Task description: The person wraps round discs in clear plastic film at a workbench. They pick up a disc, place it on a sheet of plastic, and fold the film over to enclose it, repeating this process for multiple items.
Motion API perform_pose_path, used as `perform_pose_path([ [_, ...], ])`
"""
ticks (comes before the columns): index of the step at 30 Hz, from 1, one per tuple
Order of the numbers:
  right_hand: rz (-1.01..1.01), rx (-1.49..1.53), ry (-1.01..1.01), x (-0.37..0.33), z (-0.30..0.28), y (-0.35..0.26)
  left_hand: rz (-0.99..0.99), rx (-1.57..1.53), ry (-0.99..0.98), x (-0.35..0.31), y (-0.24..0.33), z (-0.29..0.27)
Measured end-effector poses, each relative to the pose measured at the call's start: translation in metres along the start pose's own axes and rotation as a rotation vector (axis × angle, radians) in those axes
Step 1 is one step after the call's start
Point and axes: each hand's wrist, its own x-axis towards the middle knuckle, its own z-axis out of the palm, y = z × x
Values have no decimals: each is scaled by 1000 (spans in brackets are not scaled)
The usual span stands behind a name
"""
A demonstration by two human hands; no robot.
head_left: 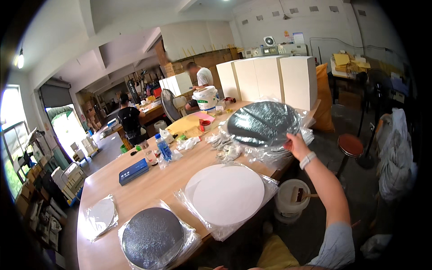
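My right hand (295, 146) is closed on the near right edge of a dark round disc (263, 123) in shiny clear plastic, tilted above a stack of plastic-wrapped pieces (274, 154) at the table's right edge. Only a sliver of skin, apparently my left hand (220, 267), shows at the lower edge; its fingers are hidden. Closest to me on the table lie a large white disc (228, 194) on clear plastic and another dark disc (153, 237) in clear plastic. A smaller white disc (101, 214) in plastic lies at the left.
White work gloves (225, 145), a blue-labelled bottle (163, 147), a dark blue box (133, 172) and a white tub (206, 98) stand on the table (103, 182). A bucket with a brush (291, 198) and a stool (350, 145) are at the right. Two people work farther back.
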Motion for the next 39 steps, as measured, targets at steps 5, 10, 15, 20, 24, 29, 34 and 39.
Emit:
perform_pose_path([
  [5, 305, -187, 99, 72, -79, 53, -102, 122, -350, -3, -87, -11],
  [10, 308, -391, 94, 57, -82, 38, 427, 295, -206, 91, 16, -2],
  [15, 174, -1072, 146, 29, -73, 8, 393, 834, -159, 172, 61, 39],
  [20, -260, -1044, -639, -79, 21, 43, 164, 924, -308, 176, 45, 42],
  [24, -507, -966, -1191, -131, 65, 122, 368, 1091, -294, 180, 45, 51],
  [29, -604, -1160, -1180, -159, 97, 149, 416, 1004, -320, 184, 53, 35],
  [34, -545, -1064, -1199, -147, 93, 161, 212, 507, -377, 239, 36, 21],
  [39, -817, -1111, -1239, -158, 96, 138, 391, 529, -570, 260, 1, 27],
])
